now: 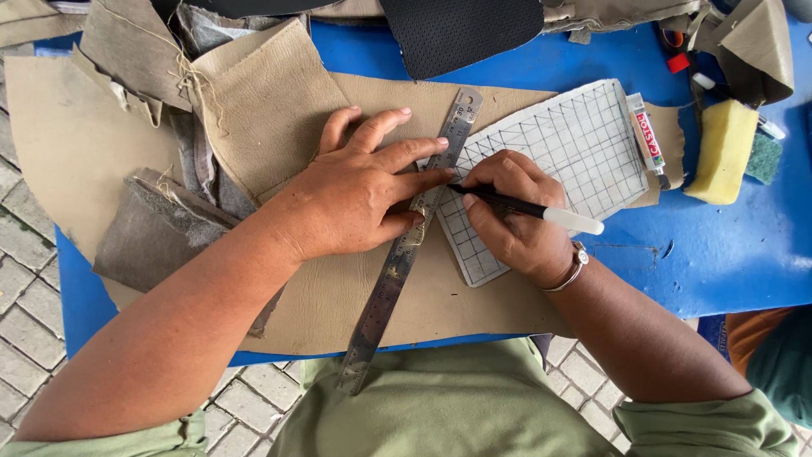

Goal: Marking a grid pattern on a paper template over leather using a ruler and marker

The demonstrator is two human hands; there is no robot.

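I see my left hand in the middle of the frame, lying flat with its fingers spread wide. It presses down on a long metal ruler. The ruler runs at a slant, from the lower middle of the frame up toward the top middle.

My right hand is just to the right of the ruler. Its fingers are curled and they pinch a pen with a black front and a white back end. The pen tip touches the ruler's edge, right by my left fingertips.

Under the right hand lies a pale sheet with a grid of crossing lines drawn on it. It sits right of the middle, with its left edge tucked against the ruler. Below that sheet and the ruler lies a big tan piece of leather, soft and a bit wrinkly.

All of it rests on a blue table. I see no boxes or bowls with things in them. At the right edge of the grid sheet lies a small tube. Further right stands a yellow sponge with a green side. In the upper left are more tan scraps piled up, and a black mesh piece lies at the top. Nothing blocks my hands.
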